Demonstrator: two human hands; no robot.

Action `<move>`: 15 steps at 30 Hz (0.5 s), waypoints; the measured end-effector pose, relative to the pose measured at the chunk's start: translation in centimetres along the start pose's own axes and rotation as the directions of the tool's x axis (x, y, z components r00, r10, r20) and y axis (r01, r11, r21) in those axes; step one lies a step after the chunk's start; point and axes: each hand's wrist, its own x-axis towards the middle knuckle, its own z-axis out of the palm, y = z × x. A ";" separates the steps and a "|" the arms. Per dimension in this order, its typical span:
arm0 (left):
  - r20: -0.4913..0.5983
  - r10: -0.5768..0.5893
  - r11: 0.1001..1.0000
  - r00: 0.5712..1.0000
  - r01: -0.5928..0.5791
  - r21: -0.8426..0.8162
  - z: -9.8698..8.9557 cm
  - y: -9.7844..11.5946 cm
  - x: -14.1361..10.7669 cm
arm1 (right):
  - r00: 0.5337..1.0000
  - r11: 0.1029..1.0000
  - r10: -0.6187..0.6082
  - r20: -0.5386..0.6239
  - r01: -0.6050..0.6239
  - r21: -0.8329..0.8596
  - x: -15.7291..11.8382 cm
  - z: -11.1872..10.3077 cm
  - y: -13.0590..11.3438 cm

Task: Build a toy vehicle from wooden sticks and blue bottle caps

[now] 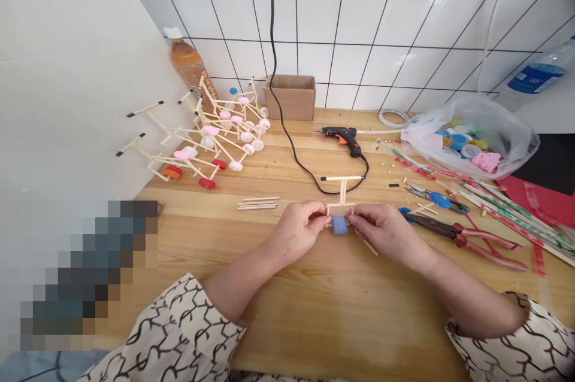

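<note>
Near the middle of the table, a small frame of pale wooden sticks (342, 191) stands between my hands, its top crossbar tipped in black. My left hand (302, 227) pinches the frame's left side between thumb and fingers. On the right side, my right hand (383, 227) pinches the frame in the same way. A blue bottle cap (339, 225) sits at the near end of the frame, between the fingertips. One loose-looking stick (369, 244) sticks out below my right hand; where it joins the frame is hidden.
Several stick-and-cap models (211, 130) crowd the back left beside a bottle (186, 61). Four-sided cardboard box (291, 97), glue gun (341, 138) and its cable lie behind. Pliers (462, 235), scissors (438, 198) and a bag of caps (507, 124) are right. Short sticks (258, 203) lie left.
</note>
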 end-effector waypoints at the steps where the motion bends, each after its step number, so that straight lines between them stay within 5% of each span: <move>1: 0.003 -0.006 1.000 1.000 0.006 -0.006 0.0 0.0 0.0 | 1.000 1.000 0.001 -0.001 -0.001 -0.006 0.0 0.0 0.0; 15: 0.037 -0.070 0.997 0.997 0.071 -0.021 0.4 -0.9 0.1 | 0.999 0.999 0.032 0.000 -0.032 0.004 0.0 0.2 0.0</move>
